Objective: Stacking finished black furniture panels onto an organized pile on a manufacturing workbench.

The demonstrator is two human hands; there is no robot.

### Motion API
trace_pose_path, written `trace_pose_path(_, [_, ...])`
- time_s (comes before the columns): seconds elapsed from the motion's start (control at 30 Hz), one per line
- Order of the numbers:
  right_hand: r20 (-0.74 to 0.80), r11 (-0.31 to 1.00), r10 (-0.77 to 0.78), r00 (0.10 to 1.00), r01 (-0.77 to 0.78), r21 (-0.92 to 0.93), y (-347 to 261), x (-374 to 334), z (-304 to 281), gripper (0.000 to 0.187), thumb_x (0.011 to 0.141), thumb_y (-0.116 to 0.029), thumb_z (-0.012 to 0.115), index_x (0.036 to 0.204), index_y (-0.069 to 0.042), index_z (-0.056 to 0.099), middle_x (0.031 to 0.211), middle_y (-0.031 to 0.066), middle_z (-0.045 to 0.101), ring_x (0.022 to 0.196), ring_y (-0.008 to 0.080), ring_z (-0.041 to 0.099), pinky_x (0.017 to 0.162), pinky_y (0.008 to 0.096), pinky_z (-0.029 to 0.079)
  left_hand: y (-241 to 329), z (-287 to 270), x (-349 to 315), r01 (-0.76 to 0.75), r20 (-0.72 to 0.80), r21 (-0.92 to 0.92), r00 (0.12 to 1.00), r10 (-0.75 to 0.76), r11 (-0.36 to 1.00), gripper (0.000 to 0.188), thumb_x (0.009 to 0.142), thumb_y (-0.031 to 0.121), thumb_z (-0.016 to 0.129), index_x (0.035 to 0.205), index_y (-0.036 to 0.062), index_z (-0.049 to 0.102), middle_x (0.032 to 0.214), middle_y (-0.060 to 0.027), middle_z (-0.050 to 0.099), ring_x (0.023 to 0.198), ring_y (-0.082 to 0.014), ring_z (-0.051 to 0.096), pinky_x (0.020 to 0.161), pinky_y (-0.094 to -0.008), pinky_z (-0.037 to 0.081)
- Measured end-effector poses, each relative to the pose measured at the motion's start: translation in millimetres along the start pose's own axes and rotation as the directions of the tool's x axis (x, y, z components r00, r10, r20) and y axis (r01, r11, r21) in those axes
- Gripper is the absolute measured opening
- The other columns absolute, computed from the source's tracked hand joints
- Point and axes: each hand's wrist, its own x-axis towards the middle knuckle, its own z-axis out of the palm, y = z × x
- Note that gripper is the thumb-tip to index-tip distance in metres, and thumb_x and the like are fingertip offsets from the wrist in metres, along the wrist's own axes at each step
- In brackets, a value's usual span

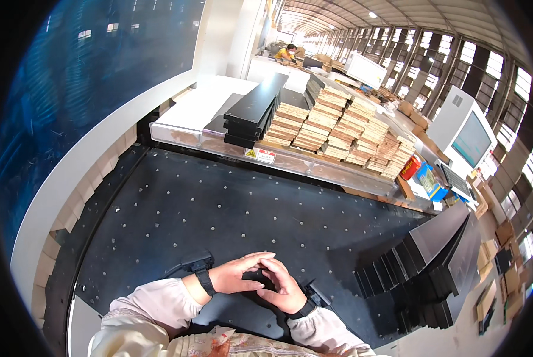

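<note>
My left hand (pixel 238 275) and my right hand (pixel 283 288) meet over the near part of a black table (pixel 242 202) dotted with small pale studs. Their fingers are stretched out and gently curved, the fingertips touching or overlapping. Between the two palms only a dark gap shows, with nothing held in it. A black strap (pixel 205 282) circles my left wrist, with a small black box (pixel 196 260) beside it. On my right wrist sits another black strap (pixel 304 309), also next to a black box (pixel 319 293).
Stacked black panels (pixel 412 262) stand at the table's right. Along the far ledge lie dark panels (pixel 257 107) and several stacks of boards with raw edges (pixel 338 128). A blue machine cover (pixel 106 77) rises at left. A monitor (pixel 470 140) stands far right; another person (pixel 287 53) is distant.
</note>
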Motion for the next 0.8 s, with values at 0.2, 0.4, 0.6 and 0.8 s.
trace_pose_path(0.2, [0.087,0.982,-0.047,0.995,0.030,0.185,5.5,4.8,-1.1,0.073,0.076,0.014,0.059,0.142,-0.005,0.034,0.137,0.0115,0.035,0.130,0.0240,0.039,0.109,0.0372,0.031,-1.3,2.5,1.5,0.056,0.191,-0.197,0.981,-0.017,0.979,0.076,0.089,0.007,0.062,0.147,0.0001,0.015,0.141,-0.0131,0.038,0.125,-0.0209,0.045,0.107,-0.0347,0.034])
trace_pose_path(0.4, [0.101,0.973,0.034,0.994,-0.056,0.222,11.1,5.5,-4.8,0.067,0.081,0.015,0.053,0.141,-0.005,0.034,0.134,0.0127,0.042,0.122,0.0266,0.050,0.106,0.0366,0.036,-2.8,3.6,5.5,0.143,0.193,-0.170,0.975,-0.110,0.975,0.075,0.091,0.010,0.060,0.147,-0.0016,0.012,0.135,-0.0136,0.044,0.122,-0.0196,0.048,0.106,-0.0334,0.037])
trace_pose_path(0.6, [0.021,0.952,0.038,0.999,-0.042,0.303,13.8,2.0,-0.3,0.065,0.084,0.014,0.052,0.142,-0.007,0.031,0.134,0.0128,0.044,0.118,0.0248,0.052,0.102,0.0359,0.039,-1.3,2.0,6.5,0.176,0.174,-0.094,0.972,-0.158,0.980,0.073,0.089,0.012,0.062,0.147,-0.0007,0.018,0.133,-0.0150,0.049,0.123,-0.0192,0.049,0.105,-0.0328,0.038])
trace_pose_path(0.8, [-0.293,0.965,0.122,0.948,-0.045,0.257,29.4,-2.1,-15.0,0.064,0.083,0.005,0.061,0.139,-0.008,0.033,0.132,0.0130,0.046,0.112,0.0203,0.053,0.092,0.0344,0.048,-4.4,6.5,5.6,0.041,0.207,0.040,0.977,-0.049,0.998,0.070,0.085,0.017,0.067,0.144,0.0080,0.031,0.131,-0.0157,0.052,0.119,-0.0274,0.052,0.102,-0.0395,0.040])
